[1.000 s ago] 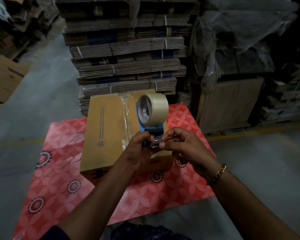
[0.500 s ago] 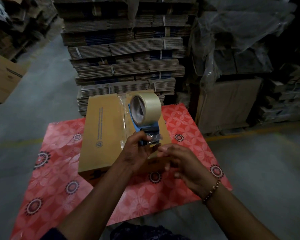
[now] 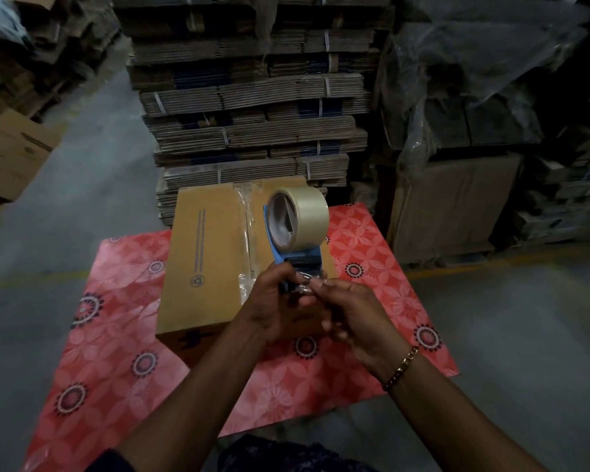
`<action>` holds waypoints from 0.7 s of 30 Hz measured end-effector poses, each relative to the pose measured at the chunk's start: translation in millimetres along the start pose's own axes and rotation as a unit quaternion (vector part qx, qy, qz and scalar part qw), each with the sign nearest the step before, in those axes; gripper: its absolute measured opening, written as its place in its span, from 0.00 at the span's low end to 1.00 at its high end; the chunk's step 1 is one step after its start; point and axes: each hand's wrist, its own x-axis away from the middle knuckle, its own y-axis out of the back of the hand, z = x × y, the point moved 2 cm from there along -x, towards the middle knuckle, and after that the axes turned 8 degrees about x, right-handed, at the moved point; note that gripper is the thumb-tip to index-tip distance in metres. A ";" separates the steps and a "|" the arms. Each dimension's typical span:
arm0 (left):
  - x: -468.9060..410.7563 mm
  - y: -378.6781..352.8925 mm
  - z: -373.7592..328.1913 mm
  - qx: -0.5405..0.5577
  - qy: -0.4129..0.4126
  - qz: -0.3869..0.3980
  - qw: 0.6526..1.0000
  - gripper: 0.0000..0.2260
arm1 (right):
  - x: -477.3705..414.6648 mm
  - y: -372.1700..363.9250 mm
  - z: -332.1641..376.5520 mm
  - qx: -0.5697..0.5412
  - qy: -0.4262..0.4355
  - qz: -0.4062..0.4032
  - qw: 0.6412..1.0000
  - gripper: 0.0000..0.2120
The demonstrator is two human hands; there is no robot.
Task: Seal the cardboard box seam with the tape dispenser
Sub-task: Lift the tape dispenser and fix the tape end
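A closed brown cardboard box (image 3: pixel 205 260) lies on a red flowered table cover (image 3: pixel 109 352). Clear tape runs along the box's middle seam (image 3: pixel 247 233). Above the box's near right part I hold a blue tape dispenser (image 3: pixel 300 257) with a roll of clear tape (image 3: pixel 302 214) on top. My left hand (image 3: pixel 269 304) grips the dispenser's handle from the left. My right hand (image 3: pixel 351 311) touches the dispenser's front end, its thumb and forefinger pinched at the loose tape end there.
A tall stack of flattened, strapped cardboard (image 3: pixel 252 114) stands right behind the table. Plastic-wrapped pallets (image 3: pixel 457 137) fill the right side. An open carton (image 3: pixel 7 155) sits on the grey floor at the left.
My right hand dropped away from the dispenser half a second ago and has come back up to pinch at its front end. The dispenser has stayed over the box.
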 end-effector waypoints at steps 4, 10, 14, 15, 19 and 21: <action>1.7 -5.9 0.1 0.033 0.000 0.023 0.999 0.29 | 2.7 7.1 0.8 -0.017 -0.021 0.035 0.999 0.11; 7.1 -16.9 6.0 0.040 0.000 0.017 0.999 0.22 | 3.2 6.4 -3.7 0.061 -0.017 0.020 0.998 0.17; 6.6 -17.2 12.6 0.033 -0.005 -0.034 0.999 0.13 | 2.1 11.1 -7.0 0.027 -0.016 -0.002 0.999 0.07; 7.4 -17.9 13.2 0.024 -0.011 -0.037 0.999 0.14 | 2.4 13.4 -8.8 0.026 -0.020 -0.006 0.999 0.06; 3.4 -15.9 7.7 0.032 -0.074 -0.045 0.996 0.15 | 6.9 24.6 -19.5 0.035 -0.047 0.018 0.998 0.05; 0.7 -11.0 3.0 0.029 -0.090 -0.032 0.995 0.17 | 6.4 37.2 -22.3 0.066 -0.046 0.030 0.996 0.10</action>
